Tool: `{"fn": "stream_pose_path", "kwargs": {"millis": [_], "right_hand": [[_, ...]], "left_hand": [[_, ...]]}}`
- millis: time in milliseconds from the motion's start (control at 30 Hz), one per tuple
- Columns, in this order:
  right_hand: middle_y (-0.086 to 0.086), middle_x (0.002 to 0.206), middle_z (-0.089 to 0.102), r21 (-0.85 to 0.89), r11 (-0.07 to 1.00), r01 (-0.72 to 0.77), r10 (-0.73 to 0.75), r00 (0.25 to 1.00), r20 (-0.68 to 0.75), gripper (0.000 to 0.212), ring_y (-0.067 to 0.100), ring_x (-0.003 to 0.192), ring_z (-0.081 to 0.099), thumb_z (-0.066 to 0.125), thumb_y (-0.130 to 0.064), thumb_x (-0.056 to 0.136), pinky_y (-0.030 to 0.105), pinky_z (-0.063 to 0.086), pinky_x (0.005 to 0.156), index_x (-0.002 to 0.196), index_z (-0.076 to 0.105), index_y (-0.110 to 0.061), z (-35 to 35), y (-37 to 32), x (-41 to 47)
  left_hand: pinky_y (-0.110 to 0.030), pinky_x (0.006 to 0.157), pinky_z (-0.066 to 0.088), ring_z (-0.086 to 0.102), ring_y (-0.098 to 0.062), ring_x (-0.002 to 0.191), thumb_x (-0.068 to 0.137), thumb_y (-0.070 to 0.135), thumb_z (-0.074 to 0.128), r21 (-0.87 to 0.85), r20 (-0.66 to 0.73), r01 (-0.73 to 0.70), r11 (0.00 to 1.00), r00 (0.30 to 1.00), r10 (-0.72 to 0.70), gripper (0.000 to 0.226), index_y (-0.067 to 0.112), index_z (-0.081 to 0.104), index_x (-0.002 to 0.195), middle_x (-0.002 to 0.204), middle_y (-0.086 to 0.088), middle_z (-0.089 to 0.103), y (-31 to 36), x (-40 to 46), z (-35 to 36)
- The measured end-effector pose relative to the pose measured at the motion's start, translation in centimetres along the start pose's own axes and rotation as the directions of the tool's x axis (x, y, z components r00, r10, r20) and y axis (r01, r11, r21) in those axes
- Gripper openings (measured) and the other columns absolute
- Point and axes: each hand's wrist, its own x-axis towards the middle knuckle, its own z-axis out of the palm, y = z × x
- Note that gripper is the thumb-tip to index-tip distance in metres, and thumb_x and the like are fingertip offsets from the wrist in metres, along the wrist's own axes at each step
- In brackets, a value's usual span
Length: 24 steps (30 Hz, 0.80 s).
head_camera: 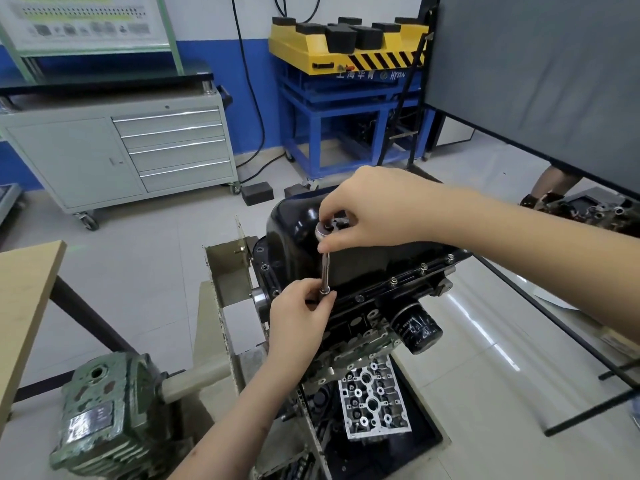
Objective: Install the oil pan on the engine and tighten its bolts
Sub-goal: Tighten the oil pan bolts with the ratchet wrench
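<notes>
A glossy black oil pan point(294, 230) sits on top of the upturned engine point(367, 327), which hangs in a stand. Bolts point(423, 268) stand along the pan's near flange. A chrome ratchet with an extension bar point(325, 271) stands upright on the flange's near left part. My right hand point(367, 209) grips the ratchet head at the top. My left hand point(301, 313) pinches the lower end of the extension where it meets the flange; the socket and bolt there are hidden by my fingers.
A black oil filter point(417, 329) sticks out of the engine's side. A green gearbox point(107, 420) drives the stand at lower left. A wooden table edge point(24, 306) is at left. A grey tool cabinet point(138, 147) and a yellow-topped blue lift point(346, 98) stand behind. Another person's leg point(550, 185) shows at right.
</notes>
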Motion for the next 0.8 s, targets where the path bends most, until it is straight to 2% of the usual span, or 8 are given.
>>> {"fn": "stream_pose_path", "kwargs": {"millis": [133, 200, 267, 400, 467, 600, 700, 800], "right_hand": [[-0.026, 0.072, 0.048, 0.103, 0.993, 0.059, -0.067, 0.995, 0.078, 0.033, -0.001, 0.066, 0.046, 0.064, -0.031, 0.083, 0.015, 0.036, 0.062, 0.115, 0.061, -0.029, -0.5, 0.7, -0.3], [-0.016, 0.093, 0.061, 0.167, 0.984, 0.066, -0.086, 0.989, 0.116, 0.04, 0.0, 0.08, 0.053, 0.065, -0.02, 0.081, 0.011, 0.038, 0.069, 0.119, 0.059, -0.033, -0.5, 1.2, -0.5], [-0.008, 0.101, 0.064, 0.198, 0.978, 0.066, -0.095, 0.985, 0.142, 0.044, 0.004, 0.084, 0.058, 0.067, -0.017, 0.08, 0.012, 0.042, 0.07, 0.118, 0.058, -0.035, -0.5, 1.4, -0.4], [-0.012, 0.075, 0.061, 0.19, 0.98, 0.053, -0.077, 0.99, 0.122, 0.038, -0.001, 0.067, 0.055, 0.071, -0.036, 0.075, 0.012, 0.041, 0.063, 0.111, 0.06, -0.029, -0.4, 1.3, 0.1], [-0.009, 0.057, 0.06, 0.194, 0.981, 0.034, -0.052, 0.994, 0.091, 0.036, 0.005, 0.057, 0.059, 0.069, -0.046, 0.073, 0.011, 0.04, 0.055, 0.101, 0.06, -0.026, 0.0, 0.8, 0.2], [-0.014, 0.044, 0.043, 0.131, 0.991, 0.013, -0.014, 1.0, 0.006, 0.036, 0.015, 0.051, 0.062, 0.062, -0.055, 0.075, 0.028, 0.047, 0.058, 0.09, 0.057, -0.023, 0.5, -0.2, 0.3], [-0.022, 0.056, 0.041, 0.13, 0.991, 0.043, -0.045, 0.999, 0.012, 0.031, -0.005, 0.056, 0.05, 0.063, -0.044, 0.08, 0.018, 0.041, 0.06, 0.104, 0.062, -0.023, 0.2, 0.3, 0.3], [-0.017, 0.088, 0.061, 0.237, 0.969, 0.064, -0.102, 0.983, 0.151, 0.033, -0.006, 0.074, 0.054, 0.067, -0.023, 0.08, 0.018, 0.045, 0.074, 0.111, 0.061, -0.032, -0.6, 1.2, 0.0]], "left_hand": [[-0.028, 0.077, 0.052, 0.064, -0.008, 0.078, 0.08, 0.013, 0.067, 0.028, 0.067, -0.056, 0.998, 0.996, 0.054, 0.009, 0.014, 0.071, 0.088, 0.08, 0.006, 0.067, 0.0, 0.4, -0.4], [-0.031, 0.078, 0.053, 0.064, -0.01, 0.079, 0.08, 0.012, 0.067, 0.039, 0.106, -0.077, 0.996, 0.992, 0.073, 0.013, 0.013, 0.071, 0.092, 0.083, 0.004, 0.069, 0.0, 0.5, -0.6], [-0.031, 0.08, 0.053, 0.064, -0.01, 0.08, 0.08, 0.012, 0.067, 0.035, 0.117, -0.078, 0.996, 0.99, 0.073, 0.015, 0.014, 0.071, 0.094, 0.084, 0.003, 0.069, 0.0, 0.4, -0.7], [-0.022, 0.077, 0.052, 0.064, -0.006, 0.08, 0.078, 0.018, 0.07, -0.012, 0.075, -0.003, 1.0, 0.997, 0.004, 0.012, 0.016, 0.069, 0.09, 0.083, 0.006, 0.069, 0.0, 0.0, -0.7], [-0.017, 0.073, 0.051, 0.064, -0.003, 0.076, 0.077, 0.02, 0.072, -0.012, 0.055, 0.037, 0.999, 0.998, -0.036, 0.007, 0.02, 0.066, 0.081, 0.078, 0.009, 0.067, 0.1, -0.1, -0.7], [-0.024, 0.074, 0.052, 0.064, -0.007, 0.076, 0.079, 0.021, 0.069, 0.02, 0.066, 0.037, 0.999, 0.997, -0.038, 0.003, 0.02, 0.066, 0.078, 0.074, 0.008, 0.068, 0.1, 0.0, -0.9], [-0.035, 0.075, 0.052, 0.065, -0.012, 0.073, 0.081, 0.019, 0.066, 0.042, 0.105, 0.015, 0.999, 0.994, -0.019, 0.006, 0.016, 0.069, 0.078, 0.07, 0.003, 0.069, 0.0, 0.2, -1.0], [-0.032, 0.072, 0.051, 0.064, -0.015, 0.072, 0.082, 0.018, 0.065, 0.062, 0.15, -0.025, 0.998, 0.989, 0.015, 0.005, 0.016, 0.069, 0.08, 0.071, 0.001, 0.069, 0.1, 0.4, -1.0]]}}
